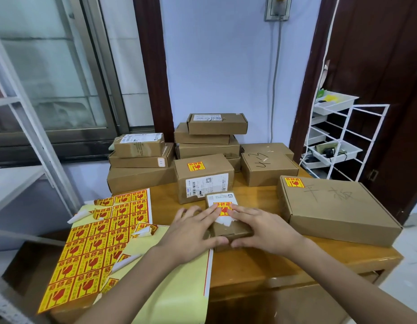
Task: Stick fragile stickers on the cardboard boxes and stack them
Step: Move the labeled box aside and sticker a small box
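Spreading across the middle of the view is a wooden table (254, 260), and everything here is placed against it. On its right side lies the biggest item, a flat cardboard box (336, 211) with handwriting on the lid and a fragile sticker (294, 182) at its far left corner. Along the table's far edge stand stacks of plain cardboard boxes (209, 139), a lower pile (142, 160) at the far left corner and a box marked in pen (268, 167) toward the far right. Just in front of the stacks, at the table's centre, sits a medium box (204, 177) carrying its own fragile sticker (196, 166) and a shipping label. Over the table's left edge hangs a sheet of yellow-and-red fragile stickers (90, 251), with a pale yellow backing sheet (179, 284) lying beside it near the front edge.

Near the table's front centre rests the small cardboard box (226, 220). The left hand (191, 232) and right hand (266, 228) lie on it from either side, fingers straight and spread, fingertips pressing a fragile sticker (222, 208) onto its top; the thumbs nearly meet at the box's near face.

Beyond the table's right end stands a white wire rack (338, 141) whose white trays (336, 101) hold small items too indistinct to name.
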